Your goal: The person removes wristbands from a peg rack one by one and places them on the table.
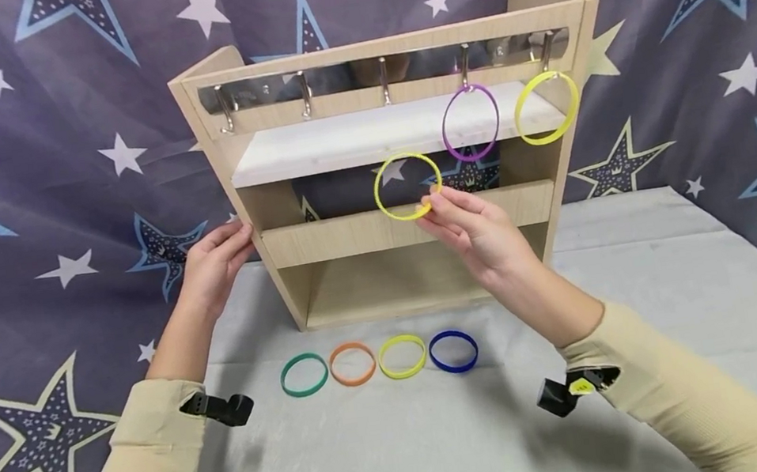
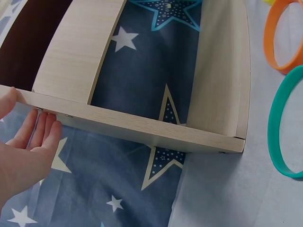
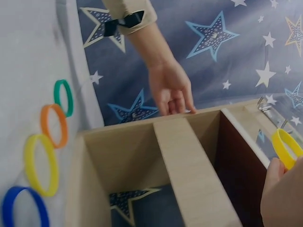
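My right hand (image 1: pixel 487 242) pinches a yellow silicone wristband (image 1: pixel 379 197) by its lower right rim, in front of the wooden shelf unit (image 1: pixel 414 231). The wristband hangs in the air below the middle hook (image 1: pixel 384 80). With straight fingers my left hand (image 1: pixel 213 266) touches the unit's left side panel; in the left wrist view the thumb (image 2: pixel 8 101) lies at the panel's front edge. On the metal hook rail (image 1: pixel 336 80), a purple wristband (image 1: pixel 446 135) hangs from the fourth hook and another yellow wristband (image 1: pixel 574 114) from the rightmost one.
On the grey cloth before the unit lie a green wristband (image 1: pixel 284 384), an orange wristband (image 1: pixel 334 373), a third yellow wristband (image 1: pixel 384 367) and a blue wristband (image 1: pixel 434 360) in a row. A white shelf board (image 1: pixel 366 138) sits behind the hooks. Star-patterned fabric (image 1: pixel 676 93) hangs behind.
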Demonstrator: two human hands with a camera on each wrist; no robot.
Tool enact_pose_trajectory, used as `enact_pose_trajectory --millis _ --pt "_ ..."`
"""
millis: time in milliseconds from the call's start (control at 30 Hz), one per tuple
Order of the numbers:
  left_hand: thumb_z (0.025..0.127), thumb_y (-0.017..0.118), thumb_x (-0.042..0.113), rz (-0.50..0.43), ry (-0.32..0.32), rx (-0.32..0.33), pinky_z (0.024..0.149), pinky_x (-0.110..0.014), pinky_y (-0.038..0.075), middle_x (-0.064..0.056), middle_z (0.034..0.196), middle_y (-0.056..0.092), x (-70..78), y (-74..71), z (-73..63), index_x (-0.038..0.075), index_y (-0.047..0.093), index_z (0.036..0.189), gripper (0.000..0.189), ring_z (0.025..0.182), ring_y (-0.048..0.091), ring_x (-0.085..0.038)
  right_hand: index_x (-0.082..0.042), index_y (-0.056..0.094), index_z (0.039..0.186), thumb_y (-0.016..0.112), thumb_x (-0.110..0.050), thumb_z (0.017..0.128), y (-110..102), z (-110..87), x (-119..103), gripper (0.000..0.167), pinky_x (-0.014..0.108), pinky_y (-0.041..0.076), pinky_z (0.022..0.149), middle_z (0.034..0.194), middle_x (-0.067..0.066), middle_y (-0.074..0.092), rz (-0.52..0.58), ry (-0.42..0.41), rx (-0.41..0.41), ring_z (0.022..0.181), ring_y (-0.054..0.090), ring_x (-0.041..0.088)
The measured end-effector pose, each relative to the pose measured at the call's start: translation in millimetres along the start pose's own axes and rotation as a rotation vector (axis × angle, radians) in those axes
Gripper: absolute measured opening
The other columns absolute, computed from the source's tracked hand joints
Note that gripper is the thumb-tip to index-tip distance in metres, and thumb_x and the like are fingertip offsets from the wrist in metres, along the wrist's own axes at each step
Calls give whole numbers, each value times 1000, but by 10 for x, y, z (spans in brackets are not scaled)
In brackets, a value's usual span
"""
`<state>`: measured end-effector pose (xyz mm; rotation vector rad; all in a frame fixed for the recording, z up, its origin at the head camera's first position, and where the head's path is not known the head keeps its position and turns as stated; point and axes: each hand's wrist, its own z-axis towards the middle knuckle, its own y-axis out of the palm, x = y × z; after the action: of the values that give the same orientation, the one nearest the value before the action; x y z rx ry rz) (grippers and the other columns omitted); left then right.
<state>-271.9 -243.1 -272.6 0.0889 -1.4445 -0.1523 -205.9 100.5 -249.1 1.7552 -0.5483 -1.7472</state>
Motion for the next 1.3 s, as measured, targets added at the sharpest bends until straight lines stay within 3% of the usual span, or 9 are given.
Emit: enact_pose_trajectory --millis 133,267,367,467,700,1300 --pt "90 68 18 11 1 -2 93 -11 52 6 109 57 -1 8 -13 13 60 106 19 95 65 2 -9 69 89 60 -1 92 -175 -38 44 13 23 60 84 84 2 72 -12 9 27 79 71 10" --pt "91 67 21 56 -6 8 112 -23 41 8 110 56 13 10 -20 3 52 123 39 97 63 3 -9 68 90 60 -2 93 -317 -58 97 11 23 59 86 83 2 72 -34 36 51 79 71 10" --pt "92 66 22 67 -13 14 118 -32 32 8 111 55 15 7 -21 -5 42 135 56 98 62 3 -10 68 90 59 -4 94 -404 -66 145 12 22 59 85 82 0 72 -62 55 73 78 70 9" --pt "92 66 22 69 -15 11 120 -34 29 8 111 56 13 5 -15 -5 42 136 57 99 62 3 -11 68 88 59 -4 94 -489 -76 198 13 22 60 83 80 -1 72 -78 76 101 76 70 8" --pt "92 66 21 58 -11 10 119 -34 30 8 109 57 15 2 -17 6 51 120 36 97 63 4 -15 72 86 58 -5 95 -632 -107 293 19 20 60 82 78 -3 71 -109 119 132 73 67 6" --pt "91 67 21 31 -9 13 118 -32 31 8 109 58 -4 -8 -8 4 51 122 39 97 63 3 -20 72 87 59 -10 96 -984 -252 345 18 13 57 80 82 -7 70 -208 222 143 80 66 2"
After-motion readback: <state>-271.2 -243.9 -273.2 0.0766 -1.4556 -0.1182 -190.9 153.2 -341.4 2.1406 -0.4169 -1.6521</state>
